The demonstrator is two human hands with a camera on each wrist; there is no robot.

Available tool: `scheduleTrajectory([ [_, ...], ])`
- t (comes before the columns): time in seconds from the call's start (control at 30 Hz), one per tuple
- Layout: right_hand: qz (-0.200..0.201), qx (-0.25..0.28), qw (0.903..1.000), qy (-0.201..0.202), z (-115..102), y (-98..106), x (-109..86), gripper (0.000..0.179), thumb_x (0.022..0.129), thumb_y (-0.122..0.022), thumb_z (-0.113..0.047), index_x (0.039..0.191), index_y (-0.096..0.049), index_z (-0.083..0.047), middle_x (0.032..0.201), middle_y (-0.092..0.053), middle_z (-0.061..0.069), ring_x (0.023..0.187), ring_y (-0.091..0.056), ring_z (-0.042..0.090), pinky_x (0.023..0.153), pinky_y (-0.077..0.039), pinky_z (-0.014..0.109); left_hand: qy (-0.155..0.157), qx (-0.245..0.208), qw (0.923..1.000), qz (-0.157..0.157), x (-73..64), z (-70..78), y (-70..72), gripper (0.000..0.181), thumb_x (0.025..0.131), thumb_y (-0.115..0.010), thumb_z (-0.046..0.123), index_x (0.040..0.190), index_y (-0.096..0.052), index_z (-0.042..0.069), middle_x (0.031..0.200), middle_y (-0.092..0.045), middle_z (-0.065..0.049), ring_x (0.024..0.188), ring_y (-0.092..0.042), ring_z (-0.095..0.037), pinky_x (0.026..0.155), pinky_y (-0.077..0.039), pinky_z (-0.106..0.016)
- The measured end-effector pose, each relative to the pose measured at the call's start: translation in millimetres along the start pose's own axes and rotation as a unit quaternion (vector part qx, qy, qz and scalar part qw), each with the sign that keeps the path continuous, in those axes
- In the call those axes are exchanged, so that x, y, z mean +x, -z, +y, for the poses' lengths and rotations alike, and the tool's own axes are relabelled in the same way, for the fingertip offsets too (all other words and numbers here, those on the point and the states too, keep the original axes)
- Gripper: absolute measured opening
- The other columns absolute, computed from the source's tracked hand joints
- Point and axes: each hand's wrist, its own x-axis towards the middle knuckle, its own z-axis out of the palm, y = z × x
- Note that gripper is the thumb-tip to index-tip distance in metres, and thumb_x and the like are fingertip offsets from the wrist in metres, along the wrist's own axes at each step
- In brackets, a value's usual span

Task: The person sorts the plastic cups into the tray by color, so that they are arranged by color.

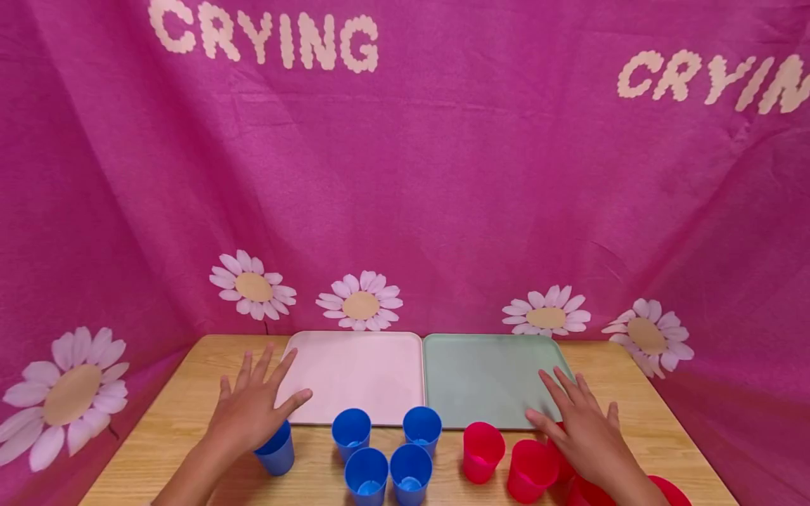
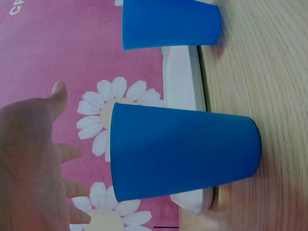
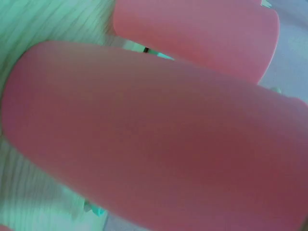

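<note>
Five blue cups (image 1: 365, 472) stand on the wooden table (image 1: 316, 453), one just beside the left hand (image 1: 249, 407), and the red cups (image 1: 533, 472) stand near the right hand (image 1: 583, 429), both hands being spread wide.

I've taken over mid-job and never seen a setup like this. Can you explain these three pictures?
There's no machine: you're seeing a person's left hand and right hand, both bare. The wide picture comes from a camera on the person's head, looking forward and down. The other two come from cameras on each wrist, so things look large and turned sideways there.

On the wooden table, a pink tray and a green tray lie side by side. Nearer the person stand blue cups and, to their right, red cups, some partly hidden. A pink cloth with daisies hangs behind.

Neither hand holds anything: the left is spread near a blue cup, the right near the red ones.
</note>
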Motion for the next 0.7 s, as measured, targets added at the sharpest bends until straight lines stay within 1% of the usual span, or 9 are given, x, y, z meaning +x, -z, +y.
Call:
scheduleTrajectory([
  [0.17,0.003,0.001,1.0,-0.004,6,1,-4.1,0.09,0.093,-0.058,-0.07,0.159,-0.038,-0.012,0.163,-0.029,0.027,0.148,-0.017,0.056,0.096,-0.008,0.093,0.002,-0.009,0.9999,-0.006,0.2,-4.0,2.9,0.095,0.091,-0.046,0.081,0.165,-0.027,0.023,0.169,-0.012,-0.026,0.151,0.0,-0.059,0.108,0.004,-0.085],
  [0.33,0.009,0.007,0.9999,-0.002,14,2,-11.3,0.087,0.095,-0.06,-0.065,0.159,-0.038,-0.011,0.163,-0.03,0.027,0.146,-0.02,0.058,0.095,-0.012,0.093,0.002,-0.017,0.9998,-0.014,1.9,-10.2,5.2,0.094,0.093,-0.045,0.079,0.165,-0.027,0.021,0.168,-0.012,-0.029,0.15,0.0,-0.061,0.108,0.004,-0.085],
  [0.5,0.001,0.017,0.9997,-0.014,23,4,-16.3,0.088,0.095,-0.06,-0.065,0.159,-0.036,-0.011,0.162,-0.029,0.028,0.145,-0.019,0.059,0.095,-0.011,0.093,0.001,-0.029,0.9992,-0.027,5.5,-19.6,8.2,0.094,0.095,-0.043,0.077,0.165,-0.026,0.017,0.166,-0.014,-0.032,0.149,-0.002,-0.063,0.106,0.0,-0.087],
  [0.7,-0.013,0.029,0.9992,-0.025,35,10,-21.9,0.085,0.099,-0.057,-0.062,0.161,-0.032,-0.009,0.162,-0.026,0.031,0.144,-0.017,0.062,0.094,-0.01,0.093,-0.003,-0.046,0.9982,-0.04,8.5,-30.1,12.8,0.089,0.099,-0.042,0.072,0.164,-0.025,0.013,0.166,-0.013,-0.034,0.147,-0.005,-0.066,0.105,-0.006,-0.088],
])
